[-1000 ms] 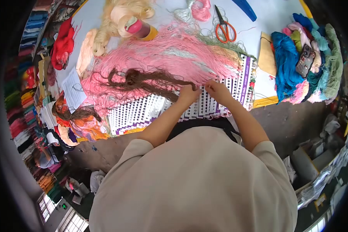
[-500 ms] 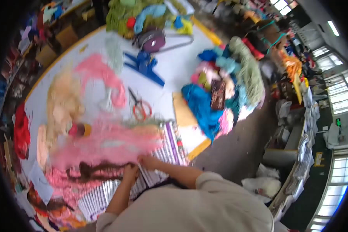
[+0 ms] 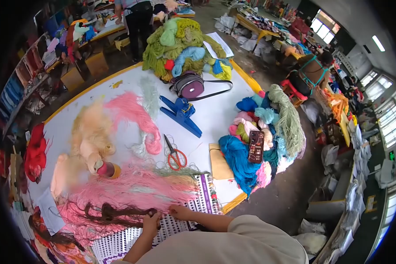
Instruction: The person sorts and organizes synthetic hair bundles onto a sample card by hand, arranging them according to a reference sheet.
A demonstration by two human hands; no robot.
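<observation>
My left hand [image 3: 151, 221] is closed around the right end of a dark brown hank of thread [image 3: 112, 213], which stretches left over a mass of pink thread [image 3: 132, 185]. Just to its right, my right hand [image 3: 179, 212] has its fingers pressed together at the edge of the pink threads; what they hold, if anything, is hidden. Both hands are over white cards with rows of dark holes [image 3: 174, 226]. One card carries a purple strip [image 3: 205, 189]. Beyond the pink thread lie scissors with orange-red handles [image 3: 177, 159]. A thread cone [image 3: 108, 170] rests on its side to the left.
A blue plastic stand [image 3: 180, 116] and a purple bag [image 3: 191, 86] lie farther back on the white table [image 3: 132, 79]. Green hanks [image 3: 167, 48] pile at the far edge. On the right, colourful hanks [image 3: 240, 158] hold a patterned pouch [image 3: 256, 146]. Other people are in the background.
My view has tilted, so the table sits lower and farther right, and the picture is sharper. The brown hank stays in my left hand; both hands remain over the cards.
</observation>
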